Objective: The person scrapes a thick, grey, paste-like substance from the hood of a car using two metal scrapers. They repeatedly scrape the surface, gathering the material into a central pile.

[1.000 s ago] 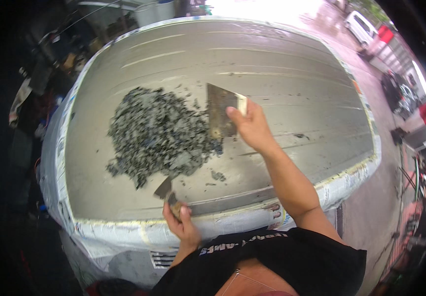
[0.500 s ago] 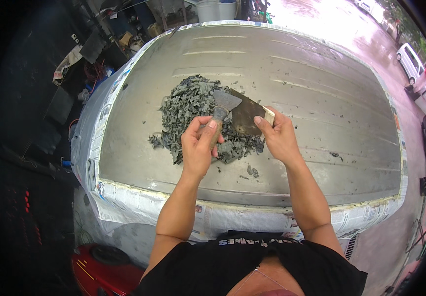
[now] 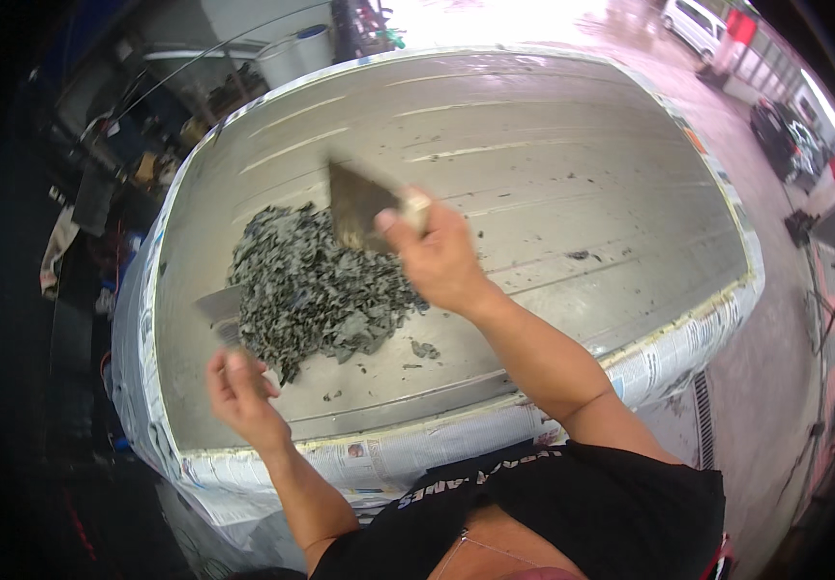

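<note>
The left hand (image 3: 246,394) is curled around the handle of a scraper (image 3: 224,309), whose blurred blade juts out ahead of it, beside the left edge of the flakes (image 3: 316,295). The right hand (image 3: 437,256) grips a wide spreader (image 3: 361,205) by its pale edge, thumb on the near face, fingers mostly hidden behind. Its dark plate reaches left from that hand, over the far part of the pile; whether it touches is too blurred to tell.

The grey flakes lie heaped between the two hands, ahead of the left and to the left of the right. A few loose bits (image 3: 425,350) lie nearer the body than the right hand. Under everything is a ridged metal roof (image 3: 572,203), with newspaper (image 3: 664,367) along its near edge, to the right of both hands.
</note>
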{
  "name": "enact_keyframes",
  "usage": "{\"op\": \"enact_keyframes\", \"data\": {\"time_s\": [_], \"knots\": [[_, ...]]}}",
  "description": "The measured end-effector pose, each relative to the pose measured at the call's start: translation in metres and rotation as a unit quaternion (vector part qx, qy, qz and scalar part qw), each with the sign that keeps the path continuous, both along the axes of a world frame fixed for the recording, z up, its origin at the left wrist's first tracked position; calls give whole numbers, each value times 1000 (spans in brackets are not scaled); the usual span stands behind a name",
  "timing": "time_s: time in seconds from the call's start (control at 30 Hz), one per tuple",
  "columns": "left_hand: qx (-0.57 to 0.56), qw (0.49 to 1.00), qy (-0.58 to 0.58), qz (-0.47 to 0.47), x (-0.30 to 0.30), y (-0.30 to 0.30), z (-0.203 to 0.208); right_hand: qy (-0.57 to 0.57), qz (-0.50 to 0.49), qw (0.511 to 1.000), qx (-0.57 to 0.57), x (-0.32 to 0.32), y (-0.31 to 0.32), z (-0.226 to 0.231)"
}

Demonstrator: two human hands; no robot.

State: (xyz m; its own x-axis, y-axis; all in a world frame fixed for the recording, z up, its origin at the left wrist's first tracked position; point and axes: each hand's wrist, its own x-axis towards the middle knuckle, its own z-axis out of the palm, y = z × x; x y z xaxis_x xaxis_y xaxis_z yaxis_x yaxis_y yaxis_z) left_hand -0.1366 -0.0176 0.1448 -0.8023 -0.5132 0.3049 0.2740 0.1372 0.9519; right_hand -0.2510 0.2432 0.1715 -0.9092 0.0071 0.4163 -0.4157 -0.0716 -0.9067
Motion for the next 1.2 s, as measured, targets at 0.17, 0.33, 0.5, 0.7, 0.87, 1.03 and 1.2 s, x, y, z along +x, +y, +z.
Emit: {"op": "enact_keyframes", "data": {"time_s": [0.17,0.33,0.5,0.7,0.87,1.03,1.2], "knots": [[-101,987,-100,74,-11,-20,-14,-98,-19,982,159,24,18,-6],[-51,994,-91,22,-12,2,-20,-118,-45,984,125,25,34,-35],[-13,995,-104,-4,-3,11,-31,-170,-22,981,91,42,43,-34],[76,994,-64,43,6,30,-19,-136,-45,986,88,45,42,-53],[152,985,-85,-15,27,67,-27,-123,-51,989,64,57,46,-52],[133,986,-100,26,45,86,-53,-151,-16,987,48,66,47,-51],[118,984,-132,38,57,93,-51,-161,7,986,48,71,49,-54]]}}
